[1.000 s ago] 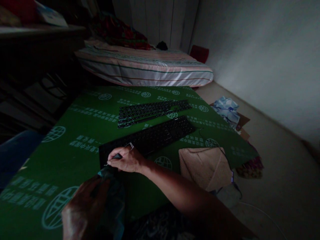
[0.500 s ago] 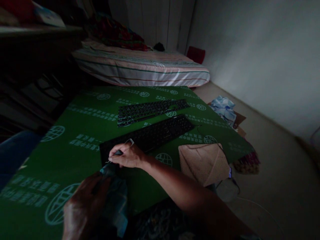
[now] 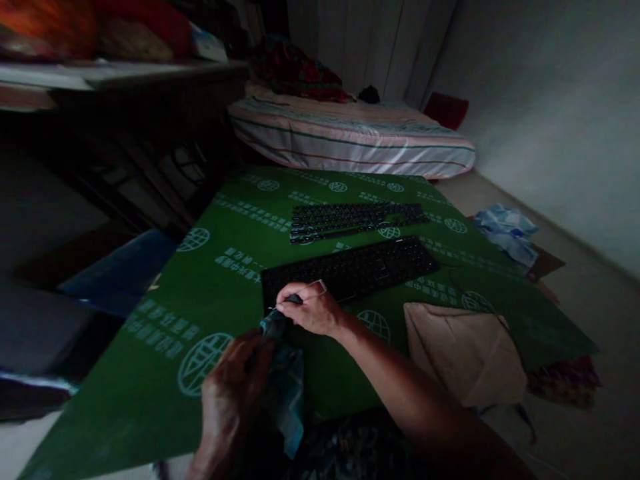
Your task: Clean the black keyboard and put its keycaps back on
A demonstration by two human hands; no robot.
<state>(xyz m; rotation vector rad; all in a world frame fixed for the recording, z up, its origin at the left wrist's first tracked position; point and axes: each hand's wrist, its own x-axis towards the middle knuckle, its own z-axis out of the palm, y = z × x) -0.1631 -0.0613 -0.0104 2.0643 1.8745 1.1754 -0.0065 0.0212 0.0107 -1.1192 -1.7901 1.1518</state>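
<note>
Both my hands meet near the left end of a black keyboard [image 3: 370, 263]. In my right hand [image 3: 313, 310] the fingers are closed on a keycap puller [image 3: 294, 299] with a dark handle. Thin pale wire shows at both ends of it. My left hand [image 3: 233, 383] is wrapped round a blue patterned cloth [image 3: 287, 393], which hangs down towards my lap. A bunched tip of the cloth touches or nearly touches the puller's left wire end. Beyond the keyboard, loose black keycaps [image 3: 340, 218] lie in rows on the green table [image 3: 235, 253].
A folded beige cloth [image 3: 460, 347] lies at the table's right edge, with a dark cable beside it. Past the table stands a bed [image 3: 360, 143] with striped bedding. A cluttered shelf [image 3: 125, 73] is at the left, and a pale blue crumpled bag [image 3: 505, 230] on the right.
My view has turned left, so everything sits further right in the picture. Both hands keep their holds, close together over the same end of the keyboard.
</note>
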